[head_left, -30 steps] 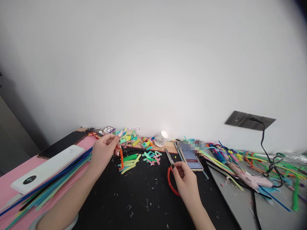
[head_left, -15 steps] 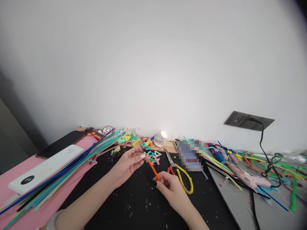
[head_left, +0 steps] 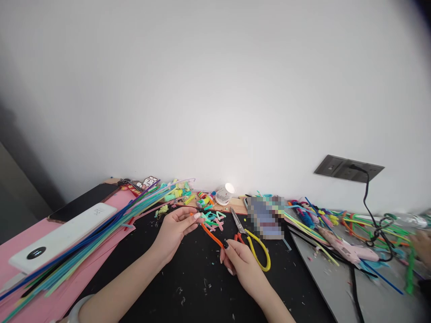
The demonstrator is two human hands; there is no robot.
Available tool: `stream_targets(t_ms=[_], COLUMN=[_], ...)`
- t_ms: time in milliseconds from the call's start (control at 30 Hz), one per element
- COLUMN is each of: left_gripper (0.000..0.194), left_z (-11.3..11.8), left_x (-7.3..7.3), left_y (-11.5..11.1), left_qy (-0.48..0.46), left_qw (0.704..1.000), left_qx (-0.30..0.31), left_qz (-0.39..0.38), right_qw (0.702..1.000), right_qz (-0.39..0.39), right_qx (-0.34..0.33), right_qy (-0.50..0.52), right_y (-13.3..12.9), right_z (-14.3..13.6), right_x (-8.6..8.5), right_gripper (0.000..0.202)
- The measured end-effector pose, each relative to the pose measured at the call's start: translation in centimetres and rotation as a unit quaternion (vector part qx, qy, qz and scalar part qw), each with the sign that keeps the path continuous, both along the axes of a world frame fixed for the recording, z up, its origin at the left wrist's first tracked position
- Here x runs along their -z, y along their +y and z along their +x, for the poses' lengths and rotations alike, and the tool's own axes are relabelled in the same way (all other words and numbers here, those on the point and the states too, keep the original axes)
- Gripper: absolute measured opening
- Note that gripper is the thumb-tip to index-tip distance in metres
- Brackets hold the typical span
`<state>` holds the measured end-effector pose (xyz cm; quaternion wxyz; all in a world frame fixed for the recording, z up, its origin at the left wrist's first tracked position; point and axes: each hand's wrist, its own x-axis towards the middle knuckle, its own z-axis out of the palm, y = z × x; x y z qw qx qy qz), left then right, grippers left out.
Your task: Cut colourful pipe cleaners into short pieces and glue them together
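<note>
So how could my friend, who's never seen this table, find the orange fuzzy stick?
Start with the big black surface in the middle. Over it, the orange fuzzy stick runs between the left hand and right hand. The short green and pink pieces behind it lie loose; this one is orange and held in both hands.

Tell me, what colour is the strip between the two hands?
The strip is orange, seen best in the head view.
</note>
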<state>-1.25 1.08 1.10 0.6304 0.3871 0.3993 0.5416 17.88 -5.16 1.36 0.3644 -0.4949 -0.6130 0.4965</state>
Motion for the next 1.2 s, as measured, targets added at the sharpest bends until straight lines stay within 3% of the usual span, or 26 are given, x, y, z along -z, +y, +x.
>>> stream_targets(t_ms=[233, 367, 533, 667, 833, 1033, 1100, 1200], left_gripper=[0.029, 0.029, 0.028, 0.026, 0.028, 0.028, 0.032, 0.034], left_z=[-0.5, -0.4, 0.0, 0.3, 0.8, 1.9, 2.0, 1.9], left_x=[0.0, 0.0, -0.3, -0.5, -0.4, 0.2, 0.5, 0.6], left_y=[0.3, 0.2, -0.2, -0.4, -0.8, -2.1, -2.4, -2.2], left_qy=[0.072, 0.101, 0.127, 0.129, 0.093, 0.129, 0.165, 0.224], left_qw=[0.996, 0.992, 0.99, 0.99, 0.994, 0.957, 0.946, 0.943], left_qx=[-0.036, -0.062, -0.059, -0.051, 0.048, 0.26, 0.272, 0.223], left_qz=[0.028, 0.03, 0.015, 0.022, 0.016, 0.026, 0.061, 0.105], right_qw=[0.995, 0.997, 0.997, 0.997, 0.992, 0.998, 0.999, 1.0], right_qz=[-0.066, -0.008, 0.068, 0.062, 0.042, 0.019, 0.006, 0.025], right_qx=[0.029, 0.035, 0.017, 0.055, 0.094, 0.026, 0.003, 0.014], right_qy=[0.075, 0.063, -0.011, -0.003, 0.076, 0.049, 0.031, 0.011], right_y=[0.3, 0.1, -0.3, 0.0, 0.4, 0.1, -0.1, 0.0], right_z=[0.3, 0.0, -0.3, -0.1, 0.2, 0.0, 0.0, 0.4], right_x=[0.5, 0.2, -0.1, 0.5, 0.6, 0.0, -0.1, -0.3], right_gripper=[0.039, 0.024, 0.046, 0.023, 0.027, 0.028, 0.027, 0.036])
